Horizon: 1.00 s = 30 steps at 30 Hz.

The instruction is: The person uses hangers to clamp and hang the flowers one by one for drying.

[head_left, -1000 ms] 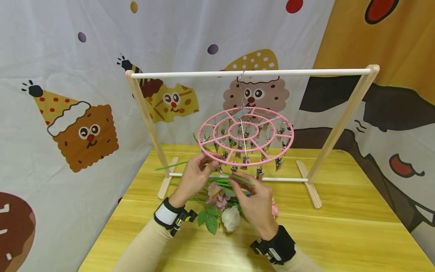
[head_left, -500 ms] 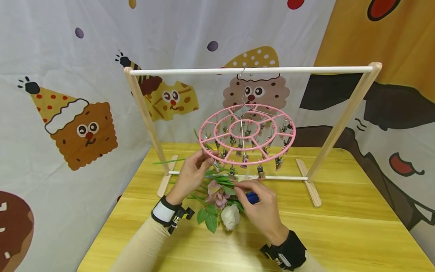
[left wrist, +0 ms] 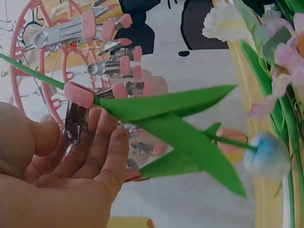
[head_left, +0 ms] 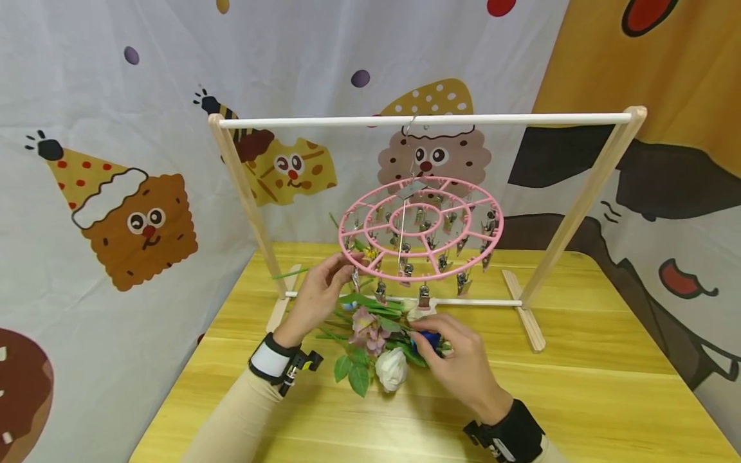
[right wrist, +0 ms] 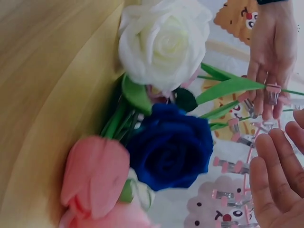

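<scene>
1. Nearest, a white rose lies on the surface; its petals look soft and easily creased, so the stem, mostly hidden in the bunch, would be the safer hold.
2. To its right, the right hand holds nothing, fingers loosely extended. In the head view it partly covers a blue rose and hides a pink tulip.
3. Farther and left, a blue-and-white flower hangs sideways, its stem nipped in a clip. It is probably light, with a springy stem and floppy leaves; the stem beside the clip seems the best hold.
4. The left hand has that clip between thumb and fingers; whether it squeezes or only touches, I cannot tell.
5. The pink ring hangs from a white bar and would likely swing easily; its other clips overlap, hard to count.
</scene>
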Each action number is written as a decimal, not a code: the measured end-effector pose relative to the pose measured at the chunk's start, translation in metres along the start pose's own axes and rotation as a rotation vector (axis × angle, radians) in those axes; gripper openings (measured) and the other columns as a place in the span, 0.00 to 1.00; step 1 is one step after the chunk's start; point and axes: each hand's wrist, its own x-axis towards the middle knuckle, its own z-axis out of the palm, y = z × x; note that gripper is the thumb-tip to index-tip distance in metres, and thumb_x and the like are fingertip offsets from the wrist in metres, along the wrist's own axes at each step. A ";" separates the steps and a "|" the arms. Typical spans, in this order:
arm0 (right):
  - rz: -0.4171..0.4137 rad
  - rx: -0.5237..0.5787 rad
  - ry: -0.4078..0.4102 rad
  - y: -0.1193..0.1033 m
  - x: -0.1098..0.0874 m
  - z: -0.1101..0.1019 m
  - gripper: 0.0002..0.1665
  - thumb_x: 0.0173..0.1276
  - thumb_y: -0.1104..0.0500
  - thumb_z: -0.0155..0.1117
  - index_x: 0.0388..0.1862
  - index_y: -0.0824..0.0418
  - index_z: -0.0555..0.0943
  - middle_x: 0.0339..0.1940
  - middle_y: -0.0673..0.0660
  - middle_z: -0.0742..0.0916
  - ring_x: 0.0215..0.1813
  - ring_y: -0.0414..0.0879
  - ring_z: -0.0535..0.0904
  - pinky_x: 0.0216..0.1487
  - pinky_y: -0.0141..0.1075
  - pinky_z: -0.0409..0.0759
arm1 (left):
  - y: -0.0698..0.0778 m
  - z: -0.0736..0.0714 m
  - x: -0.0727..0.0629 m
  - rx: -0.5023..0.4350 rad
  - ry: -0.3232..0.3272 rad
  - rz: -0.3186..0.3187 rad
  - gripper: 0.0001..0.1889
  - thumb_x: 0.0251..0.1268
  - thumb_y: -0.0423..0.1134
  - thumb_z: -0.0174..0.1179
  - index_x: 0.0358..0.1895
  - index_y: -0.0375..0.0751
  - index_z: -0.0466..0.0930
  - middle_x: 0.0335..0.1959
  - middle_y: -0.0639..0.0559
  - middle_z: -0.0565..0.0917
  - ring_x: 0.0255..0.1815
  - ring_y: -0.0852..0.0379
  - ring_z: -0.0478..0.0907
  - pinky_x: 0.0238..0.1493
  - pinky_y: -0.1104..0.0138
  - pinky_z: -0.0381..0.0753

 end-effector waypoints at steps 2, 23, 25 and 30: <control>0.003 -0.008 -0.007 0.003 -0.002 -0.004 0.23 0.72 0.71 0.84 0.59 0.50 0.93 0.54 0.52 0.96 0.51 0.47 0.95 0.56 0.29 0.92 | -0.001 -0.003 -0.002 0.032 0.006 0.000 0.21 0.98 0.38 0.53 0.82 0.37 0.81 0.77 0.36 0.87 0.77 0.38 0.88 0.77 0.56 0.90; 0.000 -0.106 -0.017 0.017 -0.011 -0.022 0.21 0.65 0.70 0.89 0.55 0.57 0.95 0.55 0.50 0.96 0.56 0.51 0.96 0.69 0.16 0.82 | -0.006 -0.005 -0.062 0.510 0.020 -0.072 0.10 0.89 0.36 0.68 0.62 0.43 0.94 0.55 0.47 0.98 0.56 0.48 0.97 0.60 0.48 0.97; -0.017 -0.111 -0.023 0.015 -0.011 -0.021 0.22 0.64 0.70 0.90 0.55 0.57 0.95 0.55 0.50 0.96 0.55 0.51 0.96 0.67 0.19 0.85 | -0.011 -0.001 -0.067 0.535 -0.029 -0.096 0.08 0.88 0.36 0.69 0.59 0.44 0.95 0.53 0.48 0.98 0.55 0.49 0.96 0.59 0.47 0.97; -0.036 -0.058 -0.074 0.009 -0.010 -0.015 0.22 0.68 0.70 0.88 0.57 0.56 0.95 0.57 0.53 0.95 0.54 0.51 0.95 0.41 0.21 0.89 | -0.031 0.005 -0.079 0.666 -0.136 -0.105 0.04 0.83 0.33 0.74 0.50 0.44 0.96 0.48 0.51 0.97 0.49 0.52 0.95 0.51 0.55 0.97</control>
